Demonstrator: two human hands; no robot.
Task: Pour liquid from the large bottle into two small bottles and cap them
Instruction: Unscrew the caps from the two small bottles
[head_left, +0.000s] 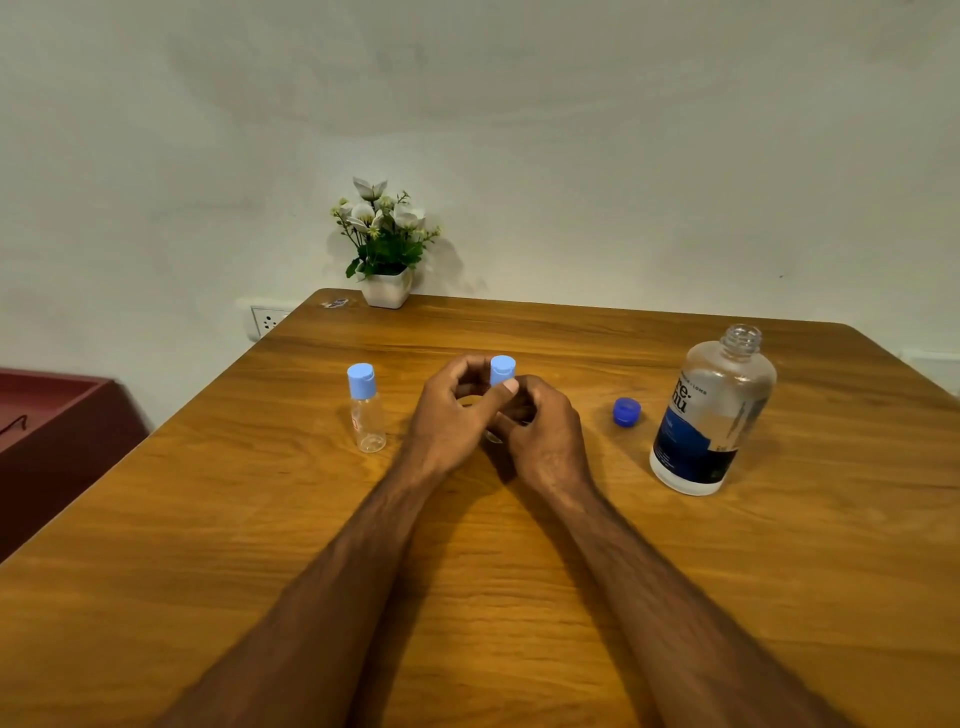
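Note:
Both hands meet at the middle of the wooden table (519, 571) around a small clear bottle with a light-blue cap (502, 370). My left hand (451, 415) wraps its upper part, thumb pressed near the cap. My right hand (545, 436) grips the lower body, which is mostly hidden. A second small clear bottle (366, 408), capped in light blue, stands upright to the left, apart from my hands. The large clear bottle (711, 410) with a dark blue label stands uncapped at the right. Its dark blue cap (626, 411) lies on the table between it and my right hand.
A white pot of artificial flowers (385, 244) sits at the table's far edge against the wall. A wall socket (267, 320) shows beside the table's far left corner. A dark red piece of furniture (57, 441) stands left of the table.

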